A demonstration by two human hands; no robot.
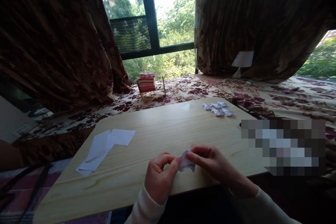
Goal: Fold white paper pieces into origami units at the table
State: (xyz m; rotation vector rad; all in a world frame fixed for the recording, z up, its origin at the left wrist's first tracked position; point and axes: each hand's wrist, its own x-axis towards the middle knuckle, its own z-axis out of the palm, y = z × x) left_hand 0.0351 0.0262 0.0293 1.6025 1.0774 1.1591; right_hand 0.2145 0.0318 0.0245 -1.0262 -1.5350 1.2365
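Note:
Near the front edge of the table, a small folded piece of white paper [187, 161] is held between my two hands. My left hand [161, 176] pinches its left side between thumb and fingers. On the right side, the thumb and fingers of my right hand [214, 162] close on its upper right corner. Two little points stick out along the paper's lower edge. Several folded white paper pieces [217, 108] lie grouped at the table's far right. To the left, flat sheets of white paper [98, 150] overlap one another.
The pale wooden table [147, 126] stands before a window with patterned curtains [60, 42]. A small rack holds a stack of red-and-white cloth-like items [147, 81] behind it. A white lamp [243, 59] stands back right. A pixelated patch covers the right side.

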